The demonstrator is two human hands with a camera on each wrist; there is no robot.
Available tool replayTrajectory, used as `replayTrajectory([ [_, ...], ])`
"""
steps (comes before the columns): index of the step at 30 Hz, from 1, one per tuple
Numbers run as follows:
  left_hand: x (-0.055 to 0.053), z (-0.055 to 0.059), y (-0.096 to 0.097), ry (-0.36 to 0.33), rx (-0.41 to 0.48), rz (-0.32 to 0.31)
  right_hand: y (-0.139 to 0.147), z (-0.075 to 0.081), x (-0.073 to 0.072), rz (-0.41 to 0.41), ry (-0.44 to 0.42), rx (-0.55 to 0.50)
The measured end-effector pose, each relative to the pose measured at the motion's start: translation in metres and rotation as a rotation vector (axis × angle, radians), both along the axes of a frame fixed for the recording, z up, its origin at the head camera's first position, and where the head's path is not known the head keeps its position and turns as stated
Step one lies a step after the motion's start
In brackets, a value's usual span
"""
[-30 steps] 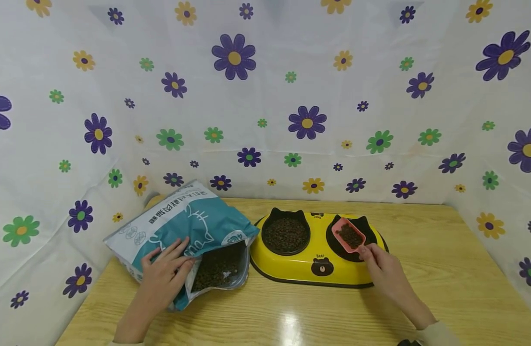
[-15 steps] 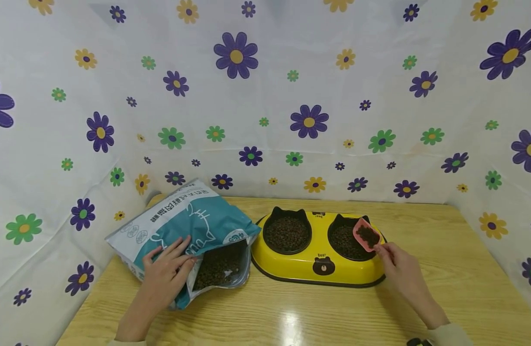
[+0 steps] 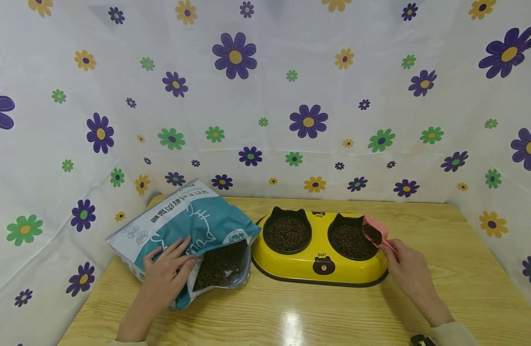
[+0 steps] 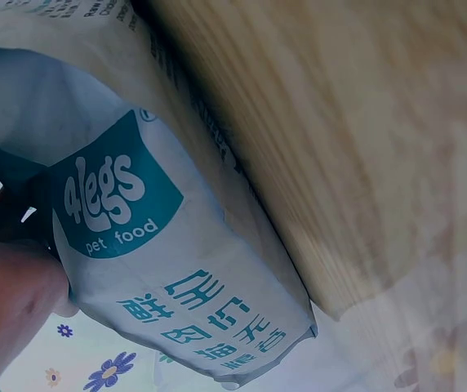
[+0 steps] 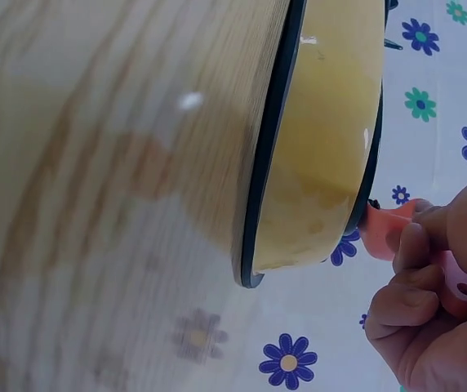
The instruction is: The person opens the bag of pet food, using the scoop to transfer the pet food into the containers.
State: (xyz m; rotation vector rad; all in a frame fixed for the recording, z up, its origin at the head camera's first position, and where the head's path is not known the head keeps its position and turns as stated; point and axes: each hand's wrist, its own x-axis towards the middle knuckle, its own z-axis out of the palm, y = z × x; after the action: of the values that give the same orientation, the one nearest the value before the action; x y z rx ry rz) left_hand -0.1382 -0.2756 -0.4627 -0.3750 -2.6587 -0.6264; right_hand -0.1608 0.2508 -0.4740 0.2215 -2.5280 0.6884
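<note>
My right hand (image 3: pixel 410 269) pinches the handle of a small pink scoop (image 3: pixel 379 228) at the right edge of the right bowl. Tilted toward that bowl, the scoop has brown kibble in it. The right bowl (image 3: pixel 351 240) and the left bowl (image 3: pixel 287 233), both black with cat ears, hold kibble and sit in a yellow feeder stand (image 3: pixel 291 269). On the left, a teal and white pet food bag (image 3: pixel 222 223) lies on its side, its mouth facing right with kibble inside. My left hand (image 3: pixel 166 271) rests on the bag near the mouth, fingers extended across it.
Everything stands on a wood-grain table (image 3: pixel 265 317). A white flower-patterned cloth (image 3: pixel 265 96) hangs behind it and along both sides. A small dark object (image 3: pixel 421 340) shows at the right sleeve.
My right hand has moved right with the scoop, from over the right bowl to its edge, and tipped it toward the bowl. More kibble shows in that bowl. My left hand stays put.
</note>
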Motion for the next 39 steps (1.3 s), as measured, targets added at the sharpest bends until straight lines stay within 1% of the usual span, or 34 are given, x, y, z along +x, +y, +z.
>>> replayTrajectory([
  [3, 0.0, 0.0, 0.0, -0.008, -0.001, 0.006, -0.001, 0.001, 0.001, 0.008, 0.0, 0.039],
  [8, 0.0, 0.0, 0.0, -0.013, -0.005, 0.007, -0.001, 0.0, 0.0, 0.015, 0.044, 0.127],
  [17, 0.0, 0.001, 0.001, -0.009, -0.004, 0.006, -0.001, -0.003, 0.001, -0.022, 0.171, 0.269],
  [21, 0.0, 0.001, 0.0, -0.018, -0.008, 0.009, 0.0, -0.001, 0.002, -0.033, 0.189, 0.282],
  [24, 0.0, 0.001, 0.0, -0.023, -0.013, 0.009, -0.001, 0.002, 0.003, -0.019, 0.173, 0.229],
  [25, 0.0, 0.001, 0.0, -0.024, -0.013, 0.008, -0.002, 0.004, 0.004, -0.004, 0.15, 0.191],
  [27, 0.0, 0.001, 0.0, -0.025, -0.013, 0.007, -0.006, 0.007, 0.006, 0.036, 0.07, 0.094],
  [30, 0.0, 0.0, 0.0, -0.021, -0.016, 0.007, -0.018, 0.014, 0.011, 0.114, -0.105, -0.066],
  [32, -0.001, 0.0, 0.001, -0.017, -0.016, 0.008, -0.03, 0.019, 0.014, 0.168, -0.23, -0.152],
  [35, -0.001, 0.0, 0.0, -0.016, -0.016, 0.007, -0.05, 0.024, 0.018, 0.254, -0.385, -0.226],
  [37, -0.001, 0.001, 0.0, -0.021, -0.016, 0.006, -0.063, 0.026, 0.02, 0.323, -0.452, -0.24],
  [39, -0.001, 0.001, 0.0, -0.028, -0.015, 0.006, -0.076, 0.026, 0.022, 0.401, -0.492, -0.224],
])
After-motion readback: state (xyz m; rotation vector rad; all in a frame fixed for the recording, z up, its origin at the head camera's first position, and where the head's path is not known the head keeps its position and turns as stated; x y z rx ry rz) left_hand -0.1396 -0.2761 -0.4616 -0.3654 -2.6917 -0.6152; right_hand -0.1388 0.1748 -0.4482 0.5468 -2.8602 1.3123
